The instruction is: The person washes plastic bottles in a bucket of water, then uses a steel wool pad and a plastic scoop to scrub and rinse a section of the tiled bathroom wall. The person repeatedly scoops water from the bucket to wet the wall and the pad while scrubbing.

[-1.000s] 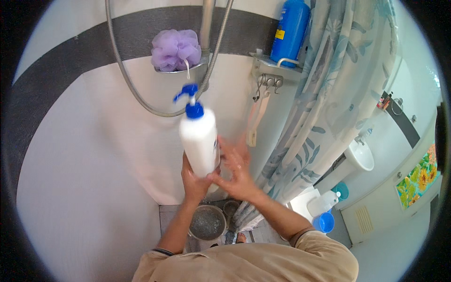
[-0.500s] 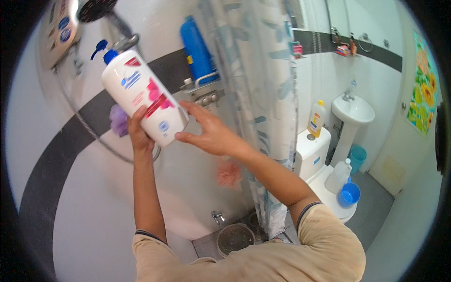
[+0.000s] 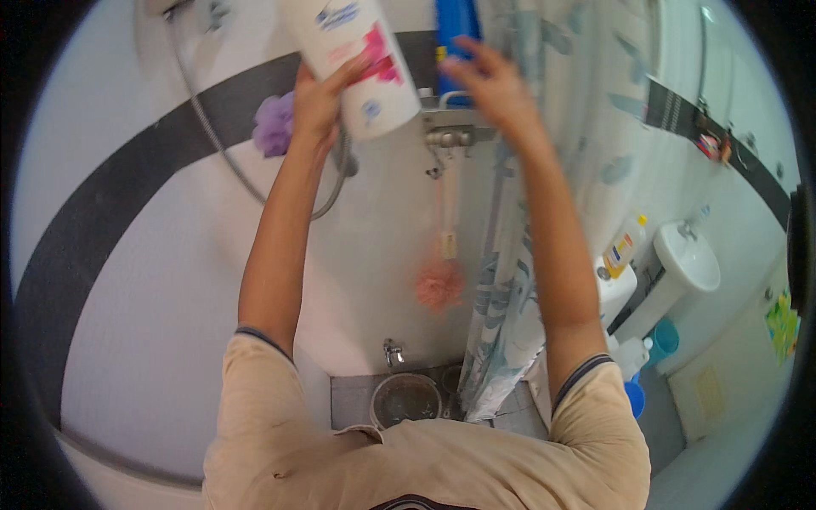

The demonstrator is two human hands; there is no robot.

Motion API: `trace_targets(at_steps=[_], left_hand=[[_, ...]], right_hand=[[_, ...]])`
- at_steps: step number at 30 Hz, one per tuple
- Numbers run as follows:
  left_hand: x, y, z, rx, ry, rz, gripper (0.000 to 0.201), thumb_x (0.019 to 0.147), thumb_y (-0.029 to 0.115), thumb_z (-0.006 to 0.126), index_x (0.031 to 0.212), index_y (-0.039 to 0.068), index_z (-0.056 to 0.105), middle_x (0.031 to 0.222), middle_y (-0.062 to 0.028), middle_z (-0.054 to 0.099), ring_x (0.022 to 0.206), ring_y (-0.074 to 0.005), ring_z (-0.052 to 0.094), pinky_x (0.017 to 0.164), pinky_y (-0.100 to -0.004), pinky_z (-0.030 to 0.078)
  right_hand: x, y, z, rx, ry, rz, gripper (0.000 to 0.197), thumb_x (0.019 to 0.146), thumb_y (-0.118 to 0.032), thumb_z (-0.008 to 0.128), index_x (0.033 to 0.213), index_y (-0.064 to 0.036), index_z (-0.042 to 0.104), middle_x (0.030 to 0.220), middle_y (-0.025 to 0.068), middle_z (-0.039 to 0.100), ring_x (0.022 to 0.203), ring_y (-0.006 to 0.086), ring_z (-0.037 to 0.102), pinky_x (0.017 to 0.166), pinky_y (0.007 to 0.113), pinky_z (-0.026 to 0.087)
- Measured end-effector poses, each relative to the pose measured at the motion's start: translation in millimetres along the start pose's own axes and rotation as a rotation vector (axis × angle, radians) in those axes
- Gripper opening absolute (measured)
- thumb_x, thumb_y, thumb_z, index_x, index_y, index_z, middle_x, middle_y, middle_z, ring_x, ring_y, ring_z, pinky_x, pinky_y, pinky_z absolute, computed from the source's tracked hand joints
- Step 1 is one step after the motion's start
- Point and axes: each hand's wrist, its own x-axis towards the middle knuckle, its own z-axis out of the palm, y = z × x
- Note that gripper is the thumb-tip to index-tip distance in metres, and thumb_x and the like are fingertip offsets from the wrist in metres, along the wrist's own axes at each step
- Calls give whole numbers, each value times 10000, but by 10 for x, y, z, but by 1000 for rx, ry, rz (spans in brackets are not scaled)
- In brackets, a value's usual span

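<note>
My left hand (image 3: 317, 104) is wrapped round a large white shampoo bottle (image 3: 350, 89) with pink flowers on its label. The bottle tilts, and its top runs out of view at the upper edge. Slightly blurred, my right hand (image 3: 497, 85) is raised with its fingers apart and holds nothing. Its fingertips overlap a blue bottle (image 3: 457, 55) that stands on a small metal shelf (image 3: 463, 119); whether they touch it I cannot tell.
A purple bath puff (image 3: 274, 125) hangs on the wall by the shower hose (image 3: 212, 140). Below the shelf hangs a peach puff (image 3: 439, 285). Beside my right arm is a shower curtain (image 3: 510, 280). A bucket (image 3: 406, 399) stands under a tap (image 3: 393, 352); a sink (image 3: 687, 257) is at the right.
My right hand has come off the shampoo bottle and moved up to the blue bottle. My left hand still holds the shampoo bottle. The whole view has shifted.
</note>
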Motion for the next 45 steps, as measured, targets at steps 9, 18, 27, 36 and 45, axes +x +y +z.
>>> trace_targets(at_steps=[9, 18, 27, 36, 45], left_hand=[[570, -320, 179, 115, -71, 110, 600, 739, 117, 818, 1227, 24, 480, 1136, -117, 635, 1019, -214, 637, 874, -371, 540], [466, -321, 139, 79, -227, 0, 716, 695, 99, 822, 1300, 70, 441, 1183, -115, 606, 1025, -220, 621, 861, -372, 542], [632, -293, 454, 171, -204, 63, 852, 725, 238, 826, 1418, 68, 360, 1230, -129, 576, 1086, -205, 593, 893, -341, 505], [720, -598, 438, 108, -57, -14, 830, 754, 301, 801, 1404, 35, 358, 1217, -153, 572, 1073, -229, 597, 907, -351, 491], [764, -797, 550, 158, 26, 59, 824, 721, 354, 822, 1372, 46, 422, 1196, -159, 608, 1054, -246, 618, 906, -359, 487]], right_hand=[[406, 348, -132, -303, 95, 2, 537, 832, -366, 649, 1283, -84, 580, 1227, 231, 601, 1085, 340, 621, 931, 407, 481], [423, 492, -269, -303, 51, -4, 468, 877, -277, 656, 1269, -35, 572, 1181, 183, 634, 1103, 267, 597, 947, 355, 451], [350, 498, -262, -157, -13, 44, 437, 875, -226, 657, 1255, -30, 569, 1204, 177, 615, 1122, 261, 575, 963, 341, 432], [395, 616, -310, -191, -46, 3, 470, 880, -228, 652, 1289, -20, 551, 1228, 191, 608, 1132, 272, 576, 969, 344, 429], [415, 608, -200, -338, -1, -10, 543, 864, -239, 664, 1332, -9, 515, 1287, 229, 565, 1182, 297, 557, 980, 357, 437]])
